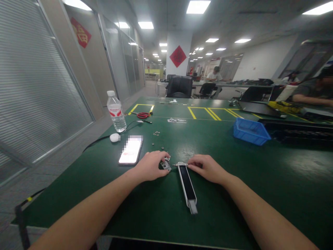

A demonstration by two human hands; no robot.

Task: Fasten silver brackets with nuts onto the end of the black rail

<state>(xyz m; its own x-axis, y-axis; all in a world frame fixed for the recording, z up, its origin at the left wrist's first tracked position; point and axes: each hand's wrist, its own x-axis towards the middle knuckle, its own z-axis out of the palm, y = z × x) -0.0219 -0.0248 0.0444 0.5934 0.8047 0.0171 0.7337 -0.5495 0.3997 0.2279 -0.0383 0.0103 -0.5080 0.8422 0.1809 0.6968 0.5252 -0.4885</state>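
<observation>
My left hand [153, 166] has its thumb and fingers closed on a small metal bracket [165, 164] at the table's middle. Just right of it, the fingertips of my right hand [205, 167] pinch the end of a thin metal rod [180, 164]. That rod lies across the top of a long white-framed part with a black face [187, 184], which slants toward me and ends in a grey tab. A narrow gap separates the bracket from the rod's left tip. Several small nuts [156, 133] lie beyond my left hand.
Around the green table [218, 215] are a lit phone [130, 150], white case [114, 138], water bottle [116, 113], red-handled pliers [143, 115], small parts [177, 120] and a blue bin [251, 131]. A black panel lies far right, near a seated person [312, 90].
</observation>
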